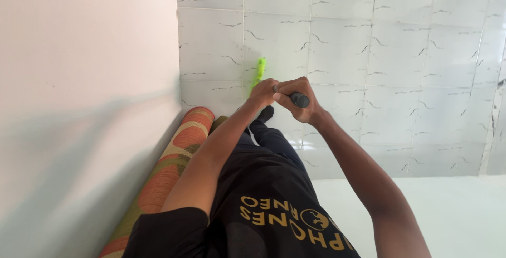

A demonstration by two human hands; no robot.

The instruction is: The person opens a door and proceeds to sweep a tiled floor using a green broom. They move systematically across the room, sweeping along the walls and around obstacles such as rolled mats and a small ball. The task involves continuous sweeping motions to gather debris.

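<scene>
I am looking down past a black shirt (274, 210) whose front is carrying gold print, which I am leaving unread. Along the left, a rolled mat (168, 173) in olive with orange ovals is lying on the floor, pressed against the foot of a plain pale wall (84, 89). The floor (400, 52) is showing as large white tiles with thin dark veining and grey grout lines, spreading across the upper and right parts of the view, and a smoother white surface (448, 210) is meeting it at the lower right; what that surface is, I cannot tell. Both arms are reaching forward and meeting over the legs, which are clad in dark trousers (269, 139), with one dark-covered foot (265, 114) just below the hands. My left hand (263, 93) is curling shut around a long handle (299, 100), and my right hand (298, 97) is clamping on the same handle right beside it, so the two hands are touching each other, knuckles up. The dark rounded butt of the handle is poking out from the right hand's grip. Beyond the left hand, the bright green far part of the tool (259, 72) is slanting away down to the tiles near the wall; I cannot make out its head clearly.
</scene>
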